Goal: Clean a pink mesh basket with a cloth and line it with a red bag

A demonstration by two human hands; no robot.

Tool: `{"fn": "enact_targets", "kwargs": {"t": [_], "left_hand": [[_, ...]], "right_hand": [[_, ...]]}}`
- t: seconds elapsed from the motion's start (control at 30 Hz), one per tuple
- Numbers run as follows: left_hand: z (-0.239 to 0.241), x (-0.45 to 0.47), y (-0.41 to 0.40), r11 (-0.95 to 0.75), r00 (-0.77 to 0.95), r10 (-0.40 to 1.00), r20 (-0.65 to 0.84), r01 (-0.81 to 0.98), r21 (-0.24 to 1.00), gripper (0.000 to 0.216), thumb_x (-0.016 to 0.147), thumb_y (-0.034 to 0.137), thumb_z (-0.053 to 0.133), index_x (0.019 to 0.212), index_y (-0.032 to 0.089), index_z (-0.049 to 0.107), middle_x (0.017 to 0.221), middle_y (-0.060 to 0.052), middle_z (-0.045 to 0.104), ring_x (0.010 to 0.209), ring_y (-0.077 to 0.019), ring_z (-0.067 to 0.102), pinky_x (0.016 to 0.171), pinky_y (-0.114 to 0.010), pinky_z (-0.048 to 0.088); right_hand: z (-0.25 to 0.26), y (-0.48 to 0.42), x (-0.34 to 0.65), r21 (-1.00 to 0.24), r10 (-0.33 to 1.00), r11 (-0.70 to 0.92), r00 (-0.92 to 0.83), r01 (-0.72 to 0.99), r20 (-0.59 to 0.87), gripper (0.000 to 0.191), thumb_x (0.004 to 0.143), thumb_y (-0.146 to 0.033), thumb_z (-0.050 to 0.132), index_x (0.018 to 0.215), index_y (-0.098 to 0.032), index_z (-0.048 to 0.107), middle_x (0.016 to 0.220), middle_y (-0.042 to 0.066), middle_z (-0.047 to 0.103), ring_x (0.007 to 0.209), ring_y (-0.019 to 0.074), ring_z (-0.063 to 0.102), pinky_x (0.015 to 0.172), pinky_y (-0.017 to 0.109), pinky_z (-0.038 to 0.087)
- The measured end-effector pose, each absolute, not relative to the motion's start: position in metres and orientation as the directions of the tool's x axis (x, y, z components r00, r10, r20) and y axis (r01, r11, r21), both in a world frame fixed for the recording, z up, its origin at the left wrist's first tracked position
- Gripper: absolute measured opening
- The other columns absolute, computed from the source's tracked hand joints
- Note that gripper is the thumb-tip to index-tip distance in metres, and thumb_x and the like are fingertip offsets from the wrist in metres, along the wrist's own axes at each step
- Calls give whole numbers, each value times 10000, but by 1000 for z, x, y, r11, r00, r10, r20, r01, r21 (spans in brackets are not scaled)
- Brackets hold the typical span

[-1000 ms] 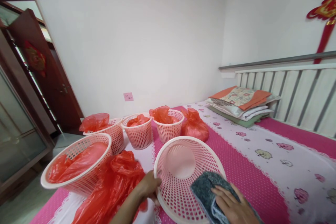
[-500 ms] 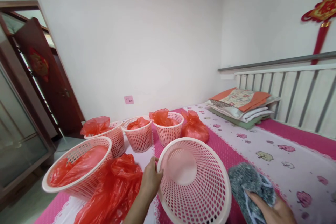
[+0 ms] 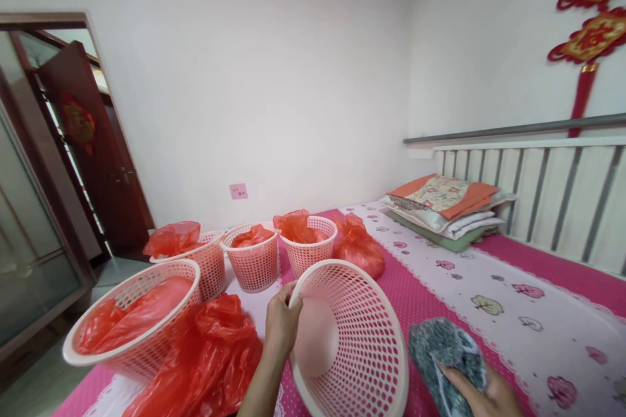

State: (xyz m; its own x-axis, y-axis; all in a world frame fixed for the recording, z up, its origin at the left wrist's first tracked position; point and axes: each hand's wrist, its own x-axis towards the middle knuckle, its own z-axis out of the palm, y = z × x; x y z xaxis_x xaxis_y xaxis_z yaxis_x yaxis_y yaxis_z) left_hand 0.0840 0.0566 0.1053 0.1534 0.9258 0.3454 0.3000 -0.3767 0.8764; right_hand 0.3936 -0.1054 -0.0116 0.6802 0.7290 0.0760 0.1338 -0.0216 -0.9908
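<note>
Currently the left hand [image 3: 283, 316] is gripping a pale pink mesh basket [image 3: 359, 332] by the upper left of its rim, the fingers closing over the edge. The right hand [image 3: 484, 394] is clasping a bunched grey-green cloth [image 3: 437, 345], the thumb pressing across its top.

The basket is lying tilted between the two hands: its mouth is facing the wearer and somewhat right, its long axis running back and leftward to the base. So the open side is facing towards the cloth, which is sitting just beside the right-hand rim; whether they are touching, I cannot tell. The left hand is the nearer one, being on the rim itself.

Left of that forearm, a crumpled red plastic bag [image 3: 215, 345] is spreading over the patterned cover [image 3: 493, 326], next to a large basket [image 3: 141, 355] containing red plastic. Beyond, three more baskets with red plastic are standing near the wall [image 3: 274, 91], a bulging red bag [image 3: 362, 251] is resting beside them, and folded textiles [image 3: 445, 205] are lying farther right.
</note>
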Motion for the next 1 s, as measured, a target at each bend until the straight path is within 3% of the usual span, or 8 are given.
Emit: {"fn": "enact_targets", "kwargs": {"t": [0.13,0.2,0.27,0.37,0.43,0.67,0.87,1.0], "left_hand": [[99,91,58,-381,162,923,349,246,891,423,784,262,578,1125,143,798,970,-81,843,903,-278,739,857,-375,537],[96,97,58,-389,200,915,350,212,897,418,731,228,583,1066,154,822,877,-58,839,830,-275,737,818,-382,550],[95,101,56,-402,247,901,356,171,900,367,704,205,606,984,167,840,804,-46,827,796,-277,732,791,-384,564],[95,103,55,-416,238,892,384,105,903,275,728,248,663,941,184,826,858,-84,832,850,-292,731,839,-416,588],[95,99,54,-422,192,895,402,76,903,261,746,316,683,936,186,806,937,-117,829,896,-295,724,901,-437,587],[98,79,40,-458,258,862,437,25,889,219,752,293,712,922,168,774,975,-88,806,854,-237,667,854,-347,559],[91,73,37,-406,250,897,365,139,903,126,703,224,595,583,191,620,613,22,567,656,-155,465,625,-264,408],[85,70,37,-366,259,911,320,152,918,278,632,160,492,761,163,739,614,49,555,609,-130,410,583,-246,338]], "right_hand": [[35,-80,364,-895,681,182,605,407,413,494,761,-479,697,1155,-183,715,1012,124,834,954,329,784,792,370,644],[64,-58,333,-759,641,319,460,568,614,514,821,-343,649,1309,-180,655,1187,132,798,1067,306,760,898,393,632],[90,-35,297,-534,636,458,158,711,756,484,847,-190,579,1327,-200,646,1357,151,722,1259,308,673,1072,462,551],[115,-8,252,-264,657,607,-287,750,697,499,899,-87,510,1362,-236,623,1537,126,606,1452,302,507,1263,579,299],[122,2,234,-209,670,635,-394,744,629,471,939,-120,535,1393,-234,587,1548,124,585,1483,289,457,1296,579,192],[125,10,223,-147,712,568,-394,810,581,222,931,-146,602,1141,-211,631,1134,55,684,1117,244,585,1245,455,213],[122,14,235,-183,709,556,-348,810,614,226,929,-78,575,1093,-230,604,1083,26,661,1085,229,573,1222,452,201],[118,19,254,-241,718,508,-253,827,649,257,906,-29,542,1069,-222,590,1042,35,660,1048,242,584,1128,464,305]]}}
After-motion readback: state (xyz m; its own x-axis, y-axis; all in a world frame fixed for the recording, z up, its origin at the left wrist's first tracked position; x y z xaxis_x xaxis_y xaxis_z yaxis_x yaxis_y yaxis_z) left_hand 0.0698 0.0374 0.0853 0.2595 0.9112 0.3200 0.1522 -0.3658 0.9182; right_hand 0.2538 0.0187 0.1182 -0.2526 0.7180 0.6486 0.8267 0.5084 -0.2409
